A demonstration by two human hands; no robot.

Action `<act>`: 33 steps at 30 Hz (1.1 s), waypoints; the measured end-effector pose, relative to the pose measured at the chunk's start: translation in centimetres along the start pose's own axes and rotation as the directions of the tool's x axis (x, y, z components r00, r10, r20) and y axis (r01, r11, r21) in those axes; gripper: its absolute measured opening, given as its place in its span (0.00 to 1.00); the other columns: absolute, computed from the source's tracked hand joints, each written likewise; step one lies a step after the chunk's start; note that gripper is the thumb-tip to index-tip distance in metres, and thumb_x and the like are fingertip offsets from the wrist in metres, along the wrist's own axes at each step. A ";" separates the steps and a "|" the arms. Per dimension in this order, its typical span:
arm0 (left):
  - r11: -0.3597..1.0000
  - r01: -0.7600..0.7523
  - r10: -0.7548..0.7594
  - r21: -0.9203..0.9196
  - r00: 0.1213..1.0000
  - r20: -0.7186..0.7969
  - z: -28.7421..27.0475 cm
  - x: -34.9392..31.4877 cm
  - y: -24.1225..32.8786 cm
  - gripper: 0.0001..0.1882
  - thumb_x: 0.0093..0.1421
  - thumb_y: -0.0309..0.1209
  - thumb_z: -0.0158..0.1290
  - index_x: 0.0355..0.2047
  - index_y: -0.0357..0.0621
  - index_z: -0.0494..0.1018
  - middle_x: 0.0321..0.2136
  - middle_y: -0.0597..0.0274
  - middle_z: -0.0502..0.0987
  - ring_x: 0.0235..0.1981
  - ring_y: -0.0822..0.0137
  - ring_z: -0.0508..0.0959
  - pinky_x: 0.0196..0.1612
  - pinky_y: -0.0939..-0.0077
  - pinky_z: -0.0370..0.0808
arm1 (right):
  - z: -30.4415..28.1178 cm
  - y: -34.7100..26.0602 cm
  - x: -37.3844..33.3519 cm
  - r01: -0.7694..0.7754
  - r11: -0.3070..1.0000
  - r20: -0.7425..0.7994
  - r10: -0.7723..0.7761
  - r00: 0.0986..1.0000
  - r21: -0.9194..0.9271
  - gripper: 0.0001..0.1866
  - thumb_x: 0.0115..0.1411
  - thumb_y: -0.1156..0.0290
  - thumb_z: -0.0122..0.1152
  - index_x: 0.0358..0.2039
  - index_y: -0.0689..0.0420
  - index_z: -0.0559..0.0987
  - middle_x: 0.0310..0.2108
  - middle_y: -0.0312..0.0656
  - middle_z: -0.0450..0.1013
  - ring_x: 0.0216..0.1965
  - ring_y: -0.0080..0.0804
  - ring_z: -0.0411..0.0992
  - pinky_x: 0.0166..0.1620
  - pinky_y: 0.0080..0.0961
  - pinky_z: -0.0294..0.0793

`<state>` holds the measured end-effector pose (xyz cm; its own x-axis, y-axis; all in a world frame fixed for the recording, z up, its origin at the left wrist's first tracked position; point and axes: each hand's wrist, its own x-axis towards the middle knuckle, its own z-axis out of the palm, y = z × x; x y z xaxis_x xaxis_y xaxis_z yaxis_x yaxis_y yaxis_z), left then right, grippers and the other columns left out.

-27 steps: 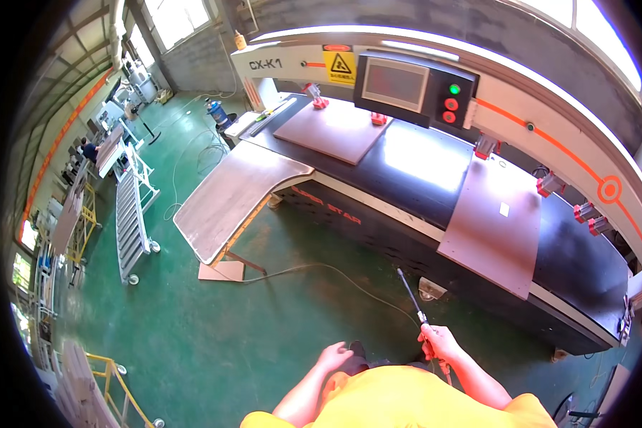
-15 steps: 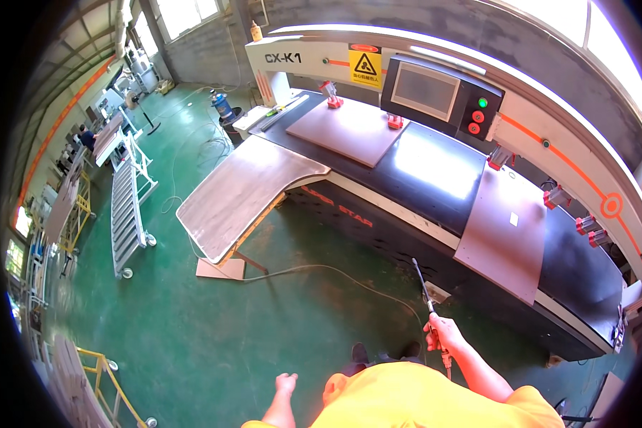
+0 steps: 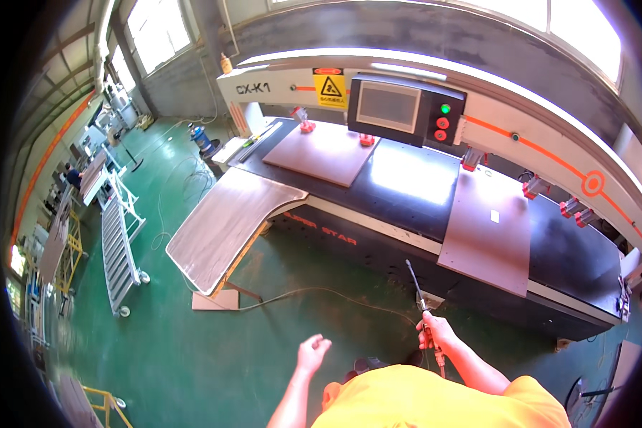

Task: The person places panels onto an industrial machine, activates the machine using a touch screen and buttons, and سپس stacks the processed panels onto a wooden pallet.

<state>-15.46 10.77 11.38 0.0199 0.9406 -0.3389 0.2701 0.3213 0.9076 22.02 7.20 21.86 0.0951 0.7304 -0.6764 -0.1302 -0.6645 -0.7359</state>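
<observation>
The left hand (image 3: 313,353), loosely closed and apparently empty, has swung forward, while the right hand (image 3: 437,334) still grips the air blow gun (image 3: 419,296) before the black machine base (image 3: 378,250), keeping the work one-handed

Daylight is pouring through a window (image 3: 158,34) on the left and another window (image 3: 588,43) high on the right, and it is glinting off the green floor (image 3: 214,357). A grey wall (image 3: 378,37) is running along the back. Over left, the roof (image 3: 65,68) is curving away above an orange band (image 3: 58,134), and a roller conveyor (image 3: 114,250) is standing on casters.
</observation>
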 end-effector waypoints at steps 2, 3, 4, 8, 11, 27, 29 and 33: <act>0.981 -0.082 0.094 -0.177 0.994 0.057 -0.6 0.5 9.2 0.22 0.61 0.23 0.55 0.52 0.23 0.66 0.39 0.47 0.80 0.41 0.66 0.80 0.48 0.74 0.76 | -0.9 0.0 0.4 -0.014 0.999 -0.046 0.015 0.999 0.038 0.27 0.67 0.47 0.45 0.30 0.61 0.75 0.14 0.39 0.69 0.12 0.26 0.68 0.18 0.23 0.70; 0.970 -0.154 0.167 -0.189 0.985 0.051 -0.8 0.4 12.9 0.20 0.61 0.25 0.55 0.51 0.25 0.68 0.38 0.51 0.81 0.40 0.66 0.80 0.49 0.73 0.75 | -1.2 0.3 0.3 0.001 1.000 -0.064 0.000 0.998 0.024 0.27 0.67 0.46 0.45 0.29 0.61 0.75 0.13 0.38 0.68 0.11 0.25 0.66 0.18 0.23 0.70; 0.959 -0.223 0.233 -0.173 0.972 0.039 -1.1 0.4 15.6 0.20 0.61 0.26 0.55 0.52 0.26 0.68 0.38 0.52 0.81 0.40 0.67 0.80 0.48 0.75 0.75 | -1.1 0.2 0.1 0.011 1.000 -0.042 -0.010 0.999 0.007 0.27 0.67 0.46 0.45 0.29 0.61 0.75 0.13 0.38 0.68 0.11 0.25 0.65 0.18 0.23 0.70; 0.895 -0.389 0.408 -0.219 0.911 0.051 -1.0 -0.8 23.5 0.18 0.62 0.25 0.54 0.51 0.28 0.69 0.39 0.55 0.80 0.41 0.72 0.78 0.48 0.77 0.74 | -1.3 0.4 -0.8 0.048 0.998 0.025 -0.047 0.999 -0.035 0.28 0.67 0.45 0.45 0.29 0.61 0.75 0.13 0.38 0.68 0.12 0.24 0.65 0.19 0.22 0.70; 0.754 -0.603 0.635 -0.260 0.771 0.054 -2.0 -2.6 27.1 0.18 0.60 0.26 0.57 0.50 0.31 0.72 0.38 0.54 0.82 0.42 0.67 0.80 0.51 0.73 0.73 | -2.1 0.9 -0.6 0.046 0.999 0.015 -0.046 0.999 -0.017 0.29 0.67 0.45 0.45 0.30 0.61 0.75 0.14 0.39 0.69 0.13 0.25 0.67 0.19 0.22 0.70; 0.225 -0.653 0.955 -0.723 0.001 0.296 -3.6 -14.3 43.3 0.19 0.59 0.41 0.56 0.43 0.39 0.70 0.36 0.45 0.78 0.40 0.48 0.79 0.46 0.56 0.76 | -3.0 -0.7 1.0 0.087 0.996 0.035 -0.086 0.996 -0.017 0.28 0.68 0.45 0.41 0.32 0.60 0.75 0.15 0.40 0.72 0.14 0.29 0.72 0.17 0.20 0.64; 0.256 -0.603 0.927 -0.756 -0.069 0.369 -2.3 -14.2 44.0 0.18 0.58 0.40 0.56 0.41 0.39 0.71 0.35 0.46 0.78 0.39 0.49 0.79 0.45 0.57 0.76 | -2.9 0.0 0.9 0.069 0.998 0.021 -0.070 0.997 0.003 0.28 0.68 0.46 0.42 0.32 0.60 0.75 0.15 0.40 0.72 0.14 0.30 0.72 0.17 0.21 0.65; 0.315 -0.541 0.863 -0.780 -0.179 0.472 -1.8 -14.9 44.6 0.15 0.57 0.39 0.55 0.36 0.40 0.71 0.32 0.48 0.78 0.38 0.50 0.80 0.43 0.59 0.77 | -2.4 0.0 1.7 0.066 0.998 0.001 -0.066 0.998 0.004 0.30 0.66 0.42 0.41 0.32 0.59 0.75 0.14 0.41 0.71 0.13 0.33 0.71 0.16 0.24 0.65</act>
<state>-5.42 11.30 57.38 0.6842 0.0575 0.7270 -0.6764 -0.3224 0.6622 24.57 8.09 20.60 0.1028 0.7729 -0.6262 -0.1272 -0.6141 -0.7789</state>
